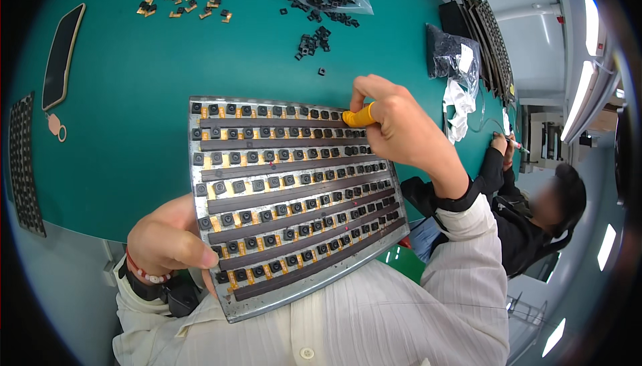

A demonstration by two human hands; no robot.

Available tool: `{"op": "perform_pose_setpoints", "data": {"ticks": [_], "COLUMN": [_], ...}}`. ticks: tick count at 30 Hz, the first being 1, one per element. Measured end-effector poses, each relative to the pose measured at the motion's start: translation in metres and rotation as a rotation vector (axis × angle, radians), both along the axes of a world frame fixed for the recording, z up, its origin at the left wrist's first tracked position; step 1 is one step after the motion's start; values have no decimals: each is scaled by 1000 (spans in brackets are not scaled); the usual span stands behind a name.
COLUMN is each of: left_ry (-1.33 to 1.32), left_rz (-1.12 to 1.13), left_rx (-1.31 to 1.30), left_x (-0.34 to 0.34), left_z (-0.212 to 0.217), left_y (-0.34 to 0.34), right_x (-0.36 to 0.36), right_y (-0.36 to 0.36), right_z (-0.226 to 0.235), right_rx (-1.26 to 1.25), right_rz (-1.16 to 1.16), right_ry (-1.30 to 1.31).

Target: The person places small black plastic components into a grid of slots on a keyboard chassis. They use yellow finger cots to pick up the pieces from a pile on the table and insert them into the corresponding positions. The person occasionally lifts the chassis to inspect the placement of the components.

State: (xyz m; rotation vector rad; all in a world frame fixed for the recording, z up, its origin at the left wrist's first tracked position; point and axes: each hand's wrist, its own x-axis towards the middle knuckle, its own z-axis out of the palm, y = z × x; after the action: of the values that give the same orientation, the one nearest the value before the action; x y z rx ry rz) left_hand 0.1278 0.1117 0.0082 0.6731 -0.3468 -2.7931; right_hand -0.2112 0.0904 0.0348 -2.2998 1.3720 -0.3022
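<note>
We've got a cream striped shirt w/ pale btn, yellow finger cover on R hand, red bracelet w/ white beads by L hand, plus black wristbands.

Nothing readable here, folks! Over on the right of the bench, a white label sits square on the plastic bag, and whatever it carries is far too small to make out. Down the upright stack of dark panels there's a little yellow patch, again too tiny to read. And on the held panel, tiny red marks dot the strips, too small to tell as characters!
</note>
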Motion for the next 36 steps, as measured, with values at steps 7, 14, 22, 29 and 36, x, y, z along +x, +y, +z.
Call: {"op": "perform_pose_setpoints", "data": {"ticks": [7,14,22,29,36], "left_ry": [-10,-107,57,32,74], "left_rz": [-84,-134,-126,-262,-267], "left_rx": [-66,-101,-84,-130,-168], "left_x": [-4,-6,-2,-13,-17], "left_z": [10,15,3,29,34], "left_y": [-1,-2,0,-11,-9], "right_x": [-7,3,6,-1,-7], "right_y": [-2,-3,-8,-7,15], "right_z": [21,17,11,34,53], "right_rx": [30,-3,156,144,-69], "right_rz": [-4,73,44,23,-116], "right_ry": [79,52,-5,110,180]}}
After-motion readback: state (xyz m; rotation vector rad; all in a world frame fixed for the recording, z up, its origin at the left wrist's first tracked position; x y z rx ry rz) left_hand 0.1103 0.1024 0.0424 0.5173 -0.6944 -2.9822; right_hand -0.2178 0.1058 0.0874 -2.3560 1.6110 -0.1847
